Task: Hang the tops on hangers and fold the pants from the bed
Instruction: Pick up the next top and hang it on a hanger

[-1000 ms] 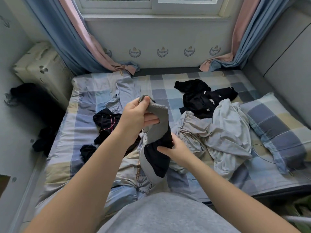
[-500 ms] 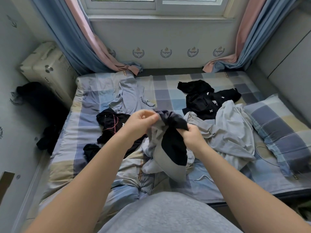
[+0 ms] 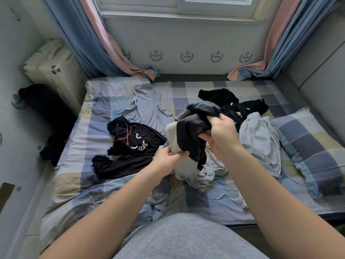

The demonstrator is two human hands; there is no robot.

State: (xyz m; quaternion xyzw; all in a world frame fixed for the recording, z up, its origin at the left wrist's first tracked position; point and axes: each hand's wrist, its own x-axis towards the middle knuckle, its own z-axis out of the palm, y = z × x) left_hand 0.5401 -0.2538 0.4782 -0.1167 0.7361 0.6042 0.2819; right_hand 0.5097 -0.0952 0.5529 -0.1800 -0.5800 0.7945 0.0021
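Note:
A bunched grey and black garment (image 3: 188, 135) is held up over the middle of the bed (image 3: 97, 116). My left hand (image 3: 166, 159) grips its lower grey edge. My right hand (image 3: 220, 133) grips the black fabric higher up on the right. Beneath them lies a crumpled light grey garment (image 3: 261, 143). A black top with white lettering and a pink cord (image 3: 130, 146) lies to the left. A pale blue garment (image 3: 145, 103) is spread behind it. Another black garment with small white marks (image 3: 240, 109) lies at the back right.
A checked pillow (image 3: 309, 144) lies at the bed's right side against a grey padded wall. A cream suitcase (image 3: 54, 71) stands at the back left, with dark clothing (image 3: 43, 101) on the floor beside it. Blue and pink curtains hang by the window.
My left hand has dropped from the garment's top to its lower grey edge. My right hand has risen to the black part, and the garment has shifted right, uncovering the lettered black top.

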